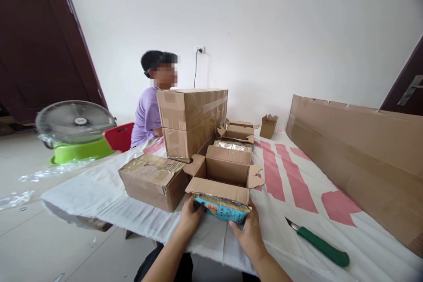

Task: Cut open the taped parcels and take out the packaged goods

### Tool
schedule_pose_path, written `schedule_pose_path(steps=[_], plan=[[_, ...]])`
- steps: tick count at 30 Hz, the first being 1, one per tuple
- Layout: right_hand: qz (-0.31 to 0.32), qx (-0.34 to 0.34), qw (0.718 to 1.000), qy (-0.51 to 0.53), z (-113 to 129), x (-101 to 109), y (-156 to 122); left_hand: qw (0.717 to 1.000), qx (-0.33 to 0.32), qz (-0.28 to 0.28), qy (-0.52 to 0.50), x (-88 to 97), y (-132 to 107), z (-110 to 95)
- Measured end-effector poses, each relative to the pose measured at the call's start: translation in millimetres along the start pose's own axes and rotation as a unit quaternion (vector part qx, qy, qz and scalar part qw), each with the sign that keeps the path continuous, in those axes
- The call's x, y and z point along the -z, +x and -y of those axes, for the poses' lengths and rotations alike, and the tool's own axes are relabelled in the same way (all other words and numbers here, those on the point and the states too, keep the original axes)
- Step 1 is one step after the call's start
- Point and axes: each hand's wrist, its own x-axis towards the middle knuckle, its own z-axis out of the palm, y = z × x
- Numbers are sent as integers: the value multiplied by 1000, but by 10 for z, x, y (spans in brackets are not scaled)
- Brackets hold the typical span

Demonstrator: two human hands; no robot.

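Observation:
My left hand [191, 217] and my right hand [250, 234] are closed on the two ends of a blue printed packet [224, 209], low in the middle of the view. Behind the packet stands an open cardboard box [228, 165], its side flaps spread and its front flap [218, 189] folded toward me over the packet's top edge. How far my fingertips reach under the flap is hidden. A taped cardboard box [153, 178] lies to the left, beside the open one. On the cloth to the right of my right hand rests a green-handled utility knife [320, 242], blade out.
Two stacked taped cartons [194, 119] stand behind. More open small boxes [239, 131] and an upright one [268, 126] sit farther back. A long cardboard panel [357, 154] borders the right side. Another person [145, 105] sits beyond the cartons, near a floor fan [79, 121].

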Motion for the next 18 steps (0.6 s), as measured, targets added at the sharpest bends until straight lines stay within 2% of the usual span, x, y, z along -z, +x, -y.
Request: schedule_pose_path(steps=[3,6,7,9,11,13,15,18], plan=[[-10,10,1000,-5,38,52,21,1000,2,5,-2,14,-11,-27],[-53,35,997,-37,193,214,46,1000,5,7,-6,23,-20,-63],[-76,58,994,-51,267,282,42,1000,5,7,-8,24,-22,-72],[-108,147,981,-64,422,401,3,1000,5,6,-12,23,-22,-83],[-81,273,958,-37,556,470,-62,1000,7,6,-16,22,-21,-82],[-13,368,930,-14,645,484,-119,1000,9,8,-19,24,-23,-79],[47,371,926,-48,679,467,-138,1000,11,11,-22,30,-27,-86],[92,293,939,-157,650,444,-106,999,9,20,-27,46,-31,-118]])
